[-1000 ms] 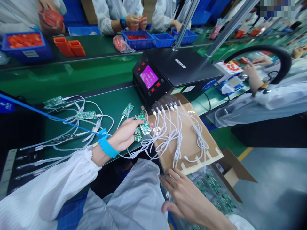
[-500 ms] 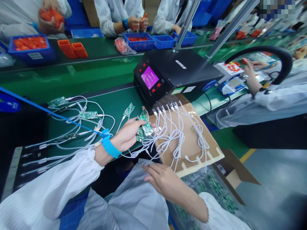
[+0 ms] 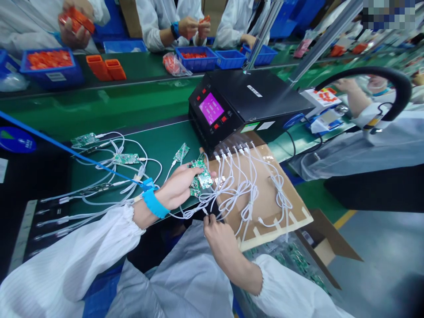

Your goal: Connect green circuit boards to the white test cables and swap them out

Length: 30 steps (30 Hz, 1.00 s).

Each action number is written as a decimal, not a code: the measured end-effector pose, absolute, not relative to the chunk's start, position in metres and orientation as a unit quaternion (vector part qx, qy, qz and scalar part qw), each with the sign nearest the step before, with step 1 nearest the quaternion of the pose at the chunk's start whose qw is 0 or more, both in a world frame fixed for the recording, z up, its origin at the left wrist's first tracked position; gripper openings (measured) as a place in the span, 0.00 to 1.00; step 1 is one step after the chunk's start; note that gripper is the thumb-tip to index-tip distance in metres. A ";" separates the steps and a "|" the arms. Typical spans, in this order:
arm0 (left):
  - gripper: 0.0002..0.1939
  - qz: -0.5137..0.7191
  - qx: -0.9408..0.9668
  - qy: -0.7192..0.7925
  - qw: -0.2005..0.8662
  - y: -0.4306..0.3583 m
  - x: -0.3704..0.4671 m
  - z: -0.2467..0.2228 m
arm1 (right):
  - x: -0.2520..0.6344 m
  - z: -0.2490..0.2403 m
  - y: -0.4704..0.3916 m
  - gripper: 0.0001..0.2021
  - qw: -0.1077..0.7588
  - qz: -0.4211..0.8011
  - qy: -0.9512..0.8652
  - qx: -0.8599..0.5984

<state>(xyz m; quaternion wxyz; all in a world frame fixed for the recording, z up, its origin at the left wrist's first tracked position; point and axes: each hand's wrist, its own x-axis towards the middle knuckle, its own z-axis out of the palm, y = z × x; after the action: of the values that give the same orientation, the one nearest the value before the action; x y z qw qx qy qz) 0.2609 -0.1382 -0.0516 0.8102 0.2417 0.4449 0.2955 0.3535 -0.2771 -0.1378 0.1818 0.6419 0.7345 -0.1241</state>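
Note:
My left hand [image 3: 179,186], with a blue wrist strap [image 3: 154,201], is closed around several green circuit boards [image 3: 203,175] near the front edge of the green bench. Lower and to the right, my right hand [image 3: 220,236] pinches the end of a white cable [image 3: 204,211] between thumb and fingers. Its plug is mostly hidden by the fingertips. Bundled white cables [image 3: 232,194] run from the front of a black tester [image 3: 247,99] with a lit purple screen. Another circuit board [image 3: 181,152], with a cable plugged in, lies just beyond my left hand.
More cabled boards [image 3: 126,158] lie on the left of the bench. A cardboard sheet [image 3: 265,198] lies under the tester's cables. Bagged boards [image 3: 298,260] sit below it, beside an open carton [image 3: 326,247]. Across the line, co-workers handle orange parts near blue bins [image 3: 198,62].
My right hand has moved up from above my lap, and its extended fingers have closed on a cable end. My left hand keeps its hold on the boards. The view has shifted slightly.

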 end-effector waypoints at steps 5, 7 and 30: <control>0.08 0.301 0.231 0.440 0.814 -0.136 0.258 -0.057 | 0.376 -0.144 -0.287 0.09 0.123 -0.088 0.791 0.593; 0.07 0.290 0.237 0.437 0.818 -0.136 0.257 -0.059 | 0.391 -0.142 -0.292 0.05 0.060 -0.085 0.822 0.559; 0.05 0.228 0.264 0.434 0.831 -0.163 0.271 -0.058 | 0.394 -0.141 -0.299 0.04 -0.371 0.024 0.670 0.643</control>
<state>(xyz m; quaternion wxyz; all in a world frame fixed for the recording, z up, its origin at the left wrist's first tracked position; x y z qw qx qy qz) 0.2707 -0.1629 -0.0582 0.8310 0.2635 0.4337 0.2277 0.3941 -0.2992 -0.1412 -0.3710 0.6430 0.6696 0.0243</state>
